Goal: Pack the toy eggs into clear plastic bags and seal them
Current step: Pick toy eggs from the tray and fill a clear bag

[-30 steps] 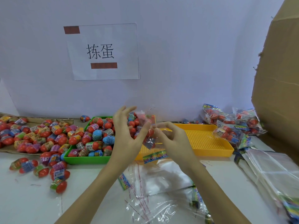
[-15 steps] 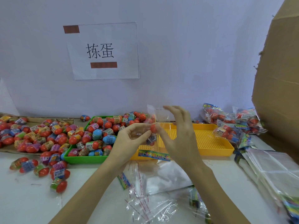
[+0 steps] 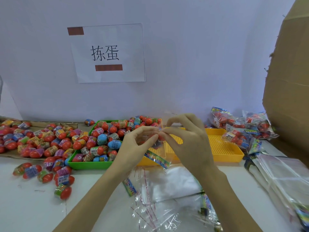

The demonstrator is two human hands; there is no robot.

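White paper sign [image 3: 107, 53] on wall reads "拣蛋"; egg labels illegible

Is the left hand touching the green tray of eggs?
Apart. The head view shows the left hand raised, pinching the clear bag, in front of the green tray.

A clear bag [image 3: 155, 148] with a colourful printed strip along its lower edge is hanging in mid-air above the bench, its top pinched between the fingers [image 3: 150, 138] of two hands; red eggs are showing through it. Loose eggs [image 3: 103, 139], mostly red with bright wrappers, a few blue, are filling a green tray [image 3: 87, 164] and spilling to its left. Filled bags [image 3: 240, 131] are lying piled at right, empty bags [image 3: 167, 198] lying flat below.
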